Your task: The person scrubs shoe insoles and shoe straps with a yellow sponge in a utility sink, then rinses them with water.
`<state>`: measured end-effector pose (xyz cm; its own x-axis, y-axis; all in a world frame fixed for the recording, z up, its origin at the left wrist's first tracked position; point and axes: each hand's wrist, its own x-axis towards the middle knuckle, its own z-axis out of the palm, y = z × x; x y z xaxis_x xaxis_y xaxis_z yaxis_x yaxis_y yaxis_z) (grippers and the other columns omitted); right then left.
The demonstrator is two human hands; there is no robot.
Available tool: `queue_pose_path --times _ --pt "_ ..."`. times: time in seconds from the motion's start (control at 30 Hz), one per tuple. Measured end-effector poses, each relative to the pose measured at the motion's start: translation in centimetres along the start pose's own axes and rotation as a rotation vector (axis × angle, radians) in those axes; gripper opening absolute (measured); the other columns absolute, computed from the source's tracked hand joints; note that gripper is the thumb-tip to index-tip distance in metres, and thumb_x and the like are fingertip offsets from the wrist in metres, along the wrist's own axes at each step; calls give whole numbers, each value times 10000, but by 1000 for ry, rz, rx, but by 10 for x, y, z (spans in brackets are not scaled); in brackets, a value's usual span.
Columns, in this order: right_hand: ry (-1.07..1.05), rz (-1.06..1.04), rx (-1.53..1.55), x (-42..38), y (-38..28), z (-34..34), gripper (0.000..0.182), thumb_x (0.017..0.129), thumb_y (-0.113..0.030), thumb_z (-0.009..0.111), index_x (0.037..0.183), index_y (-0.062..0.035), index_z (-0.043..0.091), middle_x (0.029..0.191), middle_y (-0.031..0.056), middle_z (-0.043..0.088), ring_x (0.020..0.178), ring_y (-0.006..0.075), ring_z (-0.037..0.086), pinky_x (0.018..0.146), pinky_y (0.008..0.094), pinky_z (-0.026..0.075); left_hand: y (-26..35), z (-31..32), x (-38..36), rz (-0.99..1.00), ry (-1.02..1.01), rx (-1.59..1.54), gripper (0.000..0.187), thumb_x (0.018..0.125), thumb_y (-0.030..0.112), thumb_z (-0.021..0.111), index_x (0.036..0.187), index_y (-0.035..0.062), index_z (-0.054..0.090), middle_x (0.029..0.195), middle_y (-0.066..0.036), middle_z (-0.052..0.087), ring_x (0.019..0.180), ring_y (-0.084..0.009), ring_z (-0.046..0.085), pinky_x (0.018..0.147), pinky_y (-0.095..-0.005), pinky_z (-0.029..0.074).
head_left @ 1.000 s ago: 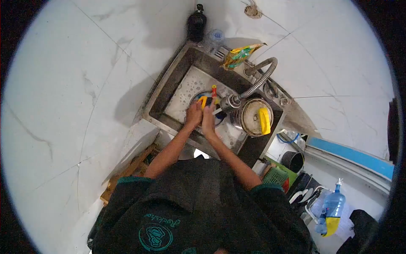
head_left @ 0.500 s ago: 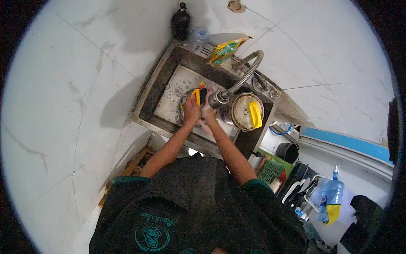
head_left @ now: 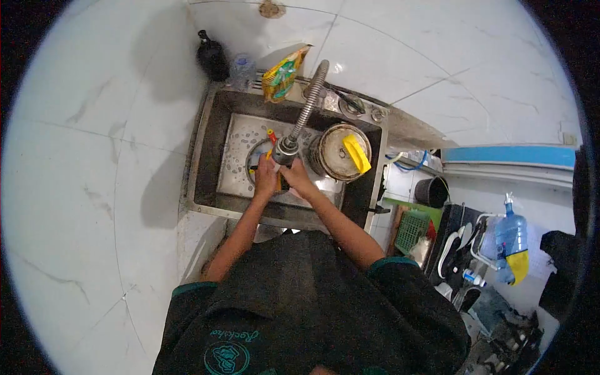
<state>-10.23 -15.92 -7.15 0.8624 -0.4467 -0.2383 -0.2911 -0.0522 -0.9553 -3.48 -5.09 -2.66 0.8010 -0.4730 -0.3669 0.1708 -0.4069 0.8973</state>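
Note:
Both hands are low in the metal sink (head_left: pixel 225 181), under the faucet head (head_left: pixel 286 149). My left hand (head_left: pixel 267 175) is closed round a yellow-and-black object (head_left: pixel 279 182), whose kind I cannot make out. Pressed against the other side of this object is my right hand (head_left: pixel 298 177), its fingers curled and partly hidden by the faucet head. Beneath the hands lies a round metal bowl (head_left: pixel 251 156), with a red-and-yellow handle (head_left: pixel 271 135) sticking up past its rim. Water drops and suds spot the sink floor.
A round lidded container (head_left: pixel 334 147) stands at the sink's right, a yellow piece (head_left: pixel 356 155) on its lid. Behind are a yellow-green pouch (head_left: pixel 282 76), a clear bottle (head_left: pixel 242 70) and a dark bottle (head_left: pixel 212 57). A green basket (head_left: pixel 412 230) sits lower right.
The view has turned and shifted, so the sink sits further left. The yellow-and-black object has gone lower between my hands, and both hands are now closer together.

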Motion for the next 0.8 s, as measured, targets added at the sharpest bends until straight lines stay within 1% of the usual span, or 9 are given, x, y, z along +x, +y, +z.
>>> queue_pose_path --times 0.13,0.23,0.33,0.37,0.47,0.5,0.6,0.7,0.8 --pt "-54 34 -316 -12 -51 -65 660 769 -399 686 1217 39 480 1065 243 610 1008 359 601 865 418 463 9 -25 -9 175 -145 264 398 938 318 476 1223 42 511 1008 -197 628 971 -362 591 866 -409 443" --pt "162 -15 -648 -34 -102 -118 648 759 -400 700 1180 36 472 905 252 638 836 417 632 733 469 497 -39 -47 16 64 -138 283 435 861 329 593 1194 51 565 1061 -190 626 1039 -353 568 897 -427 437" --pt "282 50 -904 -37 -125 -152 615 757 -316 720 1189 9 425 730 245 620 698 444 616 629 513 485 -68 -62 23 -56 -254 728 414 797 330 665 1104 57 606 1045 -179 632 1027 -345 576 885 -430 451" --pt "256 17 -937 -38 -132 -158 594 760 -261 718 1206 -21 407 742 240 615 718 417 625 632 496 488 -82 -57 23 -43 -199 857 384 753 334 709 1019 74 615 985 -162 639 981 -327 595 875 -424 466" --pt "148 -81 -1015 -28 -105 -168 585 763 -241 708 1218 -37 402 801 238 623 768 405 629 658 481 498 -119 -56 19 420 -43 1000 366 729 323 731 972 77 612 968 -150 630 965 -315 602 837 -420 492" --pt "164 -219 -1019 -26 -98 -168 601 755 -226 712 1231 -37 398 869 231 623 827 392 627 684 472 505 -82 -48 19 59 -171 1117 390 721 312 741 997 71 609 976 -132 615 1002 -294 587 789 -422 515" --pt "115 -60 -1002 -30 -107 -162 603 767 -204 698 1258 -41 389 986 237 610 896 391 614 725 469 497 -71 -49 23 172 -100 1092 386 717 275 739 1010 62 607 999 -122 607 980 -300 591 750 -416 528" --pt "129 -19 -1050 -33 -120 -156 572 779 -173 681 1258 -53 393 956 218 607 897 385 610 715 454 503 -50 -45 23 519 21 1144 390 703 235 736 1025 60 601 1016 -123 605 922 -297 609 729 -414 532" --pt "290 -265 -1061 -38 -117 -154 500 780 -145 668 1216 -49 444 948 197 606 885 367 611 692 444 504 -30 -35 36 506 -142 1417 317 705 215 725 963 55 634 942 -132 629 881 -292 623 714 -412 533"
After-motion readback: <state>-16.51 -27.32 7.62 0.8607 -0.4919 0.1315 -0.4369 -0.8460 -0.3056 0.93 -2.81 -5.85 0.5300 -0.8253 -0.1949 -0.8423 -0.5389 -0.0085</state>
